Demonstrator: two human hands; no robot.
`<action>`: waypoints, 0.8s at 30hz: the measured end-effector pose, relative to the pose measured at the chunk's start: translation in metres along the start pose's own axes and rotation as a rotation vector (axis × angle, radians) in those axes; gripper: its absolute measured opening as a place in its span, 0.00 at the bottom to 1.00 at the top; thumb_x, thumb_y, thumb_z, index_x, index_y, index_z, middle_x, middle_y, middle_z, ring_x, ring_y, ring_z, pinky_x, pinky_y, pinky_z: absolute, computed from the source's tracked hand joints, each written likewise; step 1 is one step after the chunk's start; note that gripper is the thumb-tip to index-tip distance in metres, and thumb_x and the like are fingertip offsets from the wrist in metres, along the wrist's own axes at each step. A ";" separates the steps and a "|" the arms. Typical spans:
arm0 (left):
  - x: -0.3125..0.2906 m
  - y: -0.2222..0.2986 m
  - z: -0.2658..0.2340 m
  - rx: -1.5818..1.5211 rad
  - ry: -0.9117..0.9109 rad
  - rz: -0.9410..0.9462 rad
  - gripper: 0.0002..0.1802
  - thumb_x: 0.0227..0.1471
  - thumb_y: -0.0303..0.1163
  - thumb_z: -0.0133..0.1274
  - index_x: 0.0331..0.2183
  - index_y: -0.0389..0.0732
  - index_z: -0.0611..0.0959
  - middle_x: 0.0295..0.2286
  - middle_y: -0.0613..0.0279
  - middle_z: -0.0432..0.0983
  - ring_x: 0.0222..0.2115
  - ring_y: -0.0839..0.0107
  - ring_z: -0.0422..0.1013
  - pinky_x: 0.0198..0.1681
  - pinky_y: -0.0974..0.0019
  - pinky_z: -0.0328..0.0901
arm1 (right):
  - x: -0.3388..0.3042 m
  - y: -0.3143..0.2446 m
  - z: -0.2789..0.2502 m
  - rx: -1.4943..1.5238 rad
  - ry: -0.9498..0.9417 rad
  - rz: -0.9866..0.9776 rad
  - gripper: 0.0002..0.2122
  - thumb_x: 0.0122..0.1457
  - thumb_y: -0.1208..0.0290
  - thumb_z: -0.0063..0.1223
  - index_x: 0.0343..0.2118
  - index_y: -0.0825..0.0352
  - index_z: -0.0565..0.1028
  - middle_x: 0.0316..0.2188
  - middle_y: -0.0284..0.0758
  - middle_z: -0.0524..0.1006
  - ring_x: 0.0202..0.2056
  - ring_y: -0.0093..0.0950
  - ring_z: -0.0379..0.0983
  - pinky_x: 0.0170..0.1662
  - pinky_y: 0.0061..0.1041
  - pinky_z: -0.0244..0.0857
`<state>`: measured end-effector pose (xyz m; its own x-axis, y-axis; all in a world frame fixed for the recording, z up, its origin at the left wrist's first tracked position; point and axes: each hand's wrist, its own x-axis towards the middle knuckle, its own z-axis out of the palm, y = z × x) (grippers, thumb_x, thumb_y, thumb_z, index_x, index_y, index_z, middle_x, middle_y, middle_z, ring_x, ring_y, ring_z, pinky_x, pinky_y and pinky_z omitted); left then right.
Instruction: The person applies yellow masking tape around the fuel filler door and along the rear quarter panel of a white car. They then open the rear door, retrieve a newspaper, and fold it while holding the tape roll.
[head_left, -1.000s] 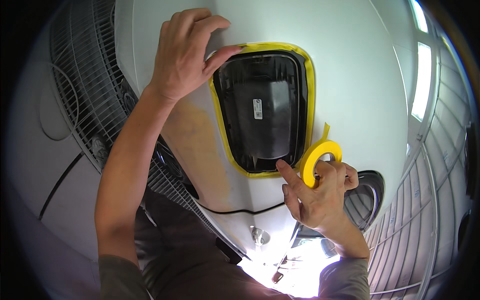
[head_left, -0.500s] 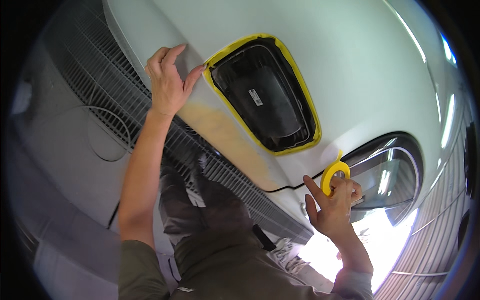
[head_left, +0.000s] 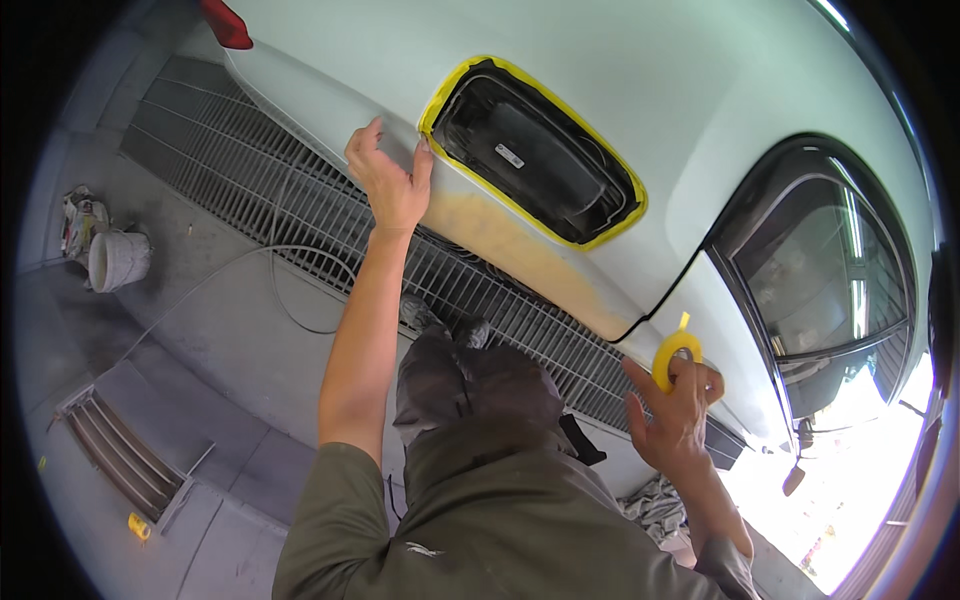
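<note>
A black recessed opening [head_left: 535, 165] in a pale car body panel [head_left: 640, 120] has yellow masking tape [head_left: 540, 88] along its edges. My left hand [head_left: 392, 190] reaches to the opening's near-left corner, fingers spread, with the thumb tip at the tape there. Below the opening lies a tan sanded-looking patch [head_left: 520, 245] on the panel. At the right, my right hand [head_left: 675, 420] holds a roll of yellow masking tape [head_left: 664, 365] on its fingers, a short loose end sticking up. The roll is apart from the panel's taped edge.
The car's dark side window [head_left: 815, 250] is at the right, a red tail light [head_left: 227, 24] at the far left. Floor grating [head_left: 240, 140] runs beneath the car's edge. A thin hose [head_left: 225, 258], a whitish bucket [head_left: 120, 260] and a slatted step [head_left: 120, 455] are on the left.
My view has turned and drawn back, bringing the bucket, step and tail light into sight. The left hand stays at the opening's corner; the right still holds the tape roll.
</note>
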<state>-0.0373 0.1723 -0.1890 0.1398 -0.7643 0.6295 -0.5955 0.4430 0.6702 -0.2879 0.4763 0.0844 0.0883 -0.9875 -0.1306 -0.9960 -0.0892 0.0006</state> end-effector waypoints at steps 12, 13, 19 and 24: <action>-0.010 0.026 -0.041 0.149 -0.272 0.399 0.34 0.55 0.35 0.61 0.60 0.36 0.69 0.55 0.44 0.66 0.57 0.46 0.62 0.61 0.43 0.55 | -0.071 0.003 0.053 0.262 0.149 0.080 0.19 0.54 0.69 0.65 0.51 0.55 0.82 0.43 0.40 0.68 0.46 0.41 0.68 0.54 0.46 0.54; -0.008 0.035 -0.044 0.120 -0.311 0.547 0.32 0.56 0.35 0.61 0.59 0.36 0.70 0.55 0.45 0.66 0.57 0.47 0.62 0.60 0.44 0.55 | -0.079 -0.001 0.059 0.274 0.155 0.118 0.19 0.54 0.69 0.65 0.51 0.55 0.82 0.43 0.40 0.68 0.46 0.41 0.68 0.54 0.46 0.54; 0.033 0.084 0.001 -0.162 -0.238 0.873 0.27 0.55 0.34 0.61 0.55 0.39 0.75 0.51 0.52 0.70 0.52 0.56 0.67 0.55 0.53 0.55 | -0.100 -0.040 0.092 0.378 0.158 0.348 0.20 0.54 0.68 0.64 0.53 0.53 0.81 0.44 0.39 0.69 0.48 0.39 0.68 0.56 0.48 0.53; 0.049 0.096 0.055 -0.321 -0.232 1.003 0.23 0.54 0.40 0.60 0.51 0.45 0.79 0.45 0.63 0.76 0.47 0.64 0.72 0.52 0.58 0.53 | -0.094 -0.088 0.096 0.309 0.183 0.623 0.20 0.56 0.68 0.63 0.53 0.53 0.82 0.43 0.40 0.70 0.48 0.40 0.68 0.56 0.48 0.54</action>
<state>-0.1309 0.1514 -0.1154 -0.4704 -0.0392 0.8816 -0.1150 0.9932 -0.0172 -0.2098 0.5898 0.0012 -0.5235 -0.8515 -0.0293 -0.8178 0.5119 -0.2629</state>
